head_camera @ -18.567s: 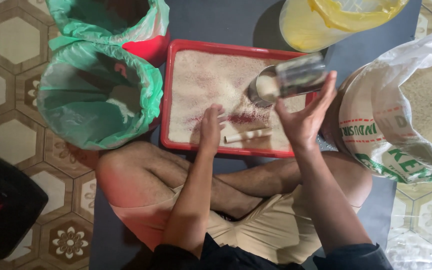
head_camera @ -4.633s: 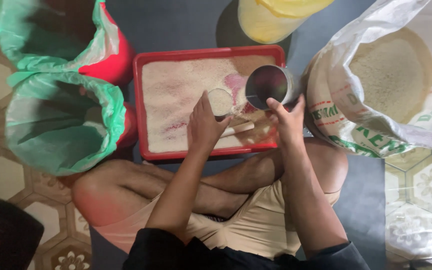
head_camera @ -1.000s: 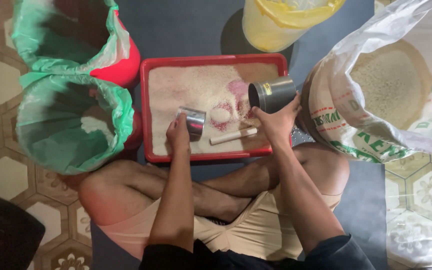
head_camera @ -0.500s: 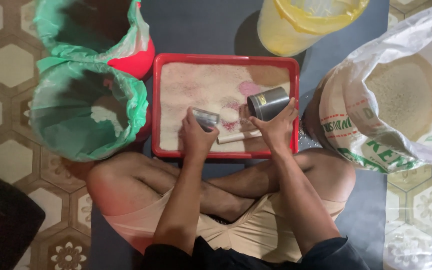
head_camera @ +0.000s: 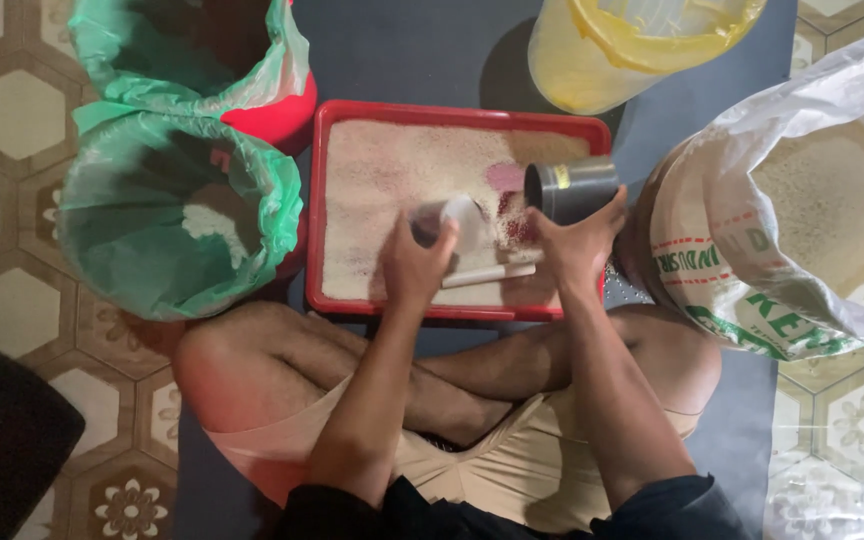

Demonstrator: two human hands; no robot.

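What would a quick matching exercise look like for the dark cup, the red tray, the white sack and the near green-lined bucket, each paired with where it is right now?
Things:
1. dark cup
2. red tray
3. white sack
4. green-lined bucket

Places or states:
A. standing open on the floor, right of the tray, grain showing inside
B. held in the right hand, tipped on its side over the tray
C. on the floor, left of the tray
D. in front of the crossed legs, covered with a layer of grain

Pairs: 1-B, 2-D, 3-A, 4-C
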